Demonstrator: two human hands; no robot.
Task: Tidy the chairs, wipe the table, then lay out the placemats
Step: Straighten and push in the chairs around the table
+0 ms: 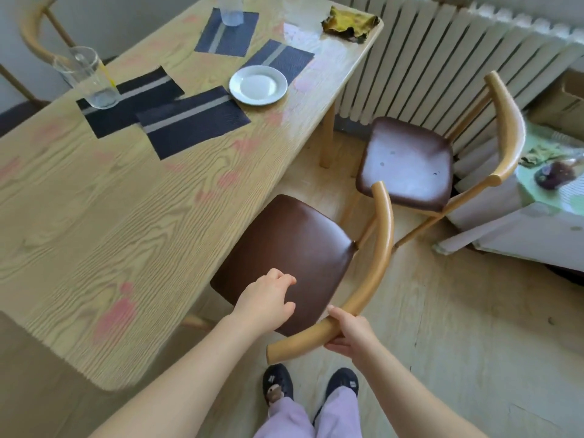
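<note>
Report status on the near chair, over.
Right hand grips near chair backrest. Left hand open over its seat. Second chair off by radiator, not blocking.

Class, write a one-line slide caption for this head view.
Right hand grips the near chair's backrest, left hand above its seat, beside the stained table.

Our forearms point(189, 368) run bare from the near edge to the left hand point(267, 303) and the right hand point(349, 335). We wear pale lilac trousers point(338, 415) and dark shoes point(343, 379) with small white marks on top; the left shoe point(279, 374) carries a brown charm point(273, 392).
</note>
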